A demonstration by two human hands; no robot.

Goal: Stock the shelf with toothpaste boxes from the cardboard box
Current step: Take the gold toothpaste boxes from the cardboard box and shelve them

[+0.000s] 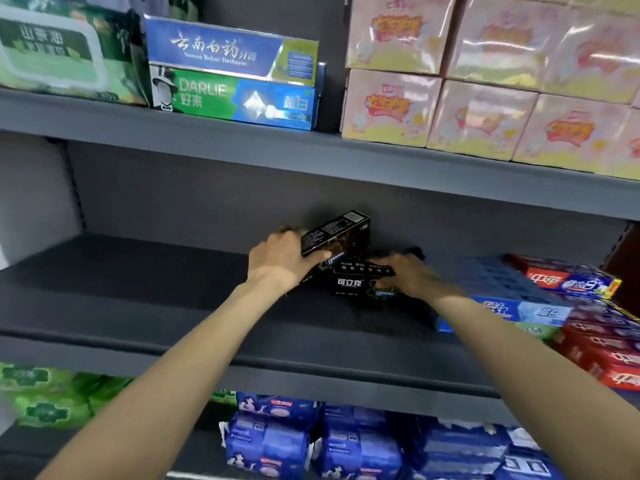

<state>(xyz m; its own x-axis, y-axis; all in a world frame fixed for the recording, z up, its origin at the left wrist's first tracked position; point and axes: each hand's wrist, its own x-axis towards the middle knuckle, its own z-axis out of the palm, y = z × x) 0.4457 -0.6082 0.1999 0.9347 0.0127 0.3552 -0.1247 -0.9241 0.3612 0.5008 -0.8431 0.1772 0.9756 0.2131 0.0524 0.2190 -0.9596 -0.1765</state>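
Hands at frame centre on the middle shelf — left hand grips a tilted black toothpaste box, right hand clasps the lower black boxes.

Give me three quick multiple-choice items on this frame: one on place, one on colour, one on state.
1. Where do the hands work?
A. top shelf
B. middle shelf
C. bottom shelf

2. What colour are the boxes being handled?
A. black
B. pink
C. green

3. How does the box under the left hand sit?
A. flat on the shelf
B. tilted, far end raised
C. standing upright on its end

Key:
1 B, both hands are on the middle shelf.
2 A, the toothpaste boxes are black.
3 B, the left hand grips the upper box, which is tilted; the right hand rests on the lower ones.
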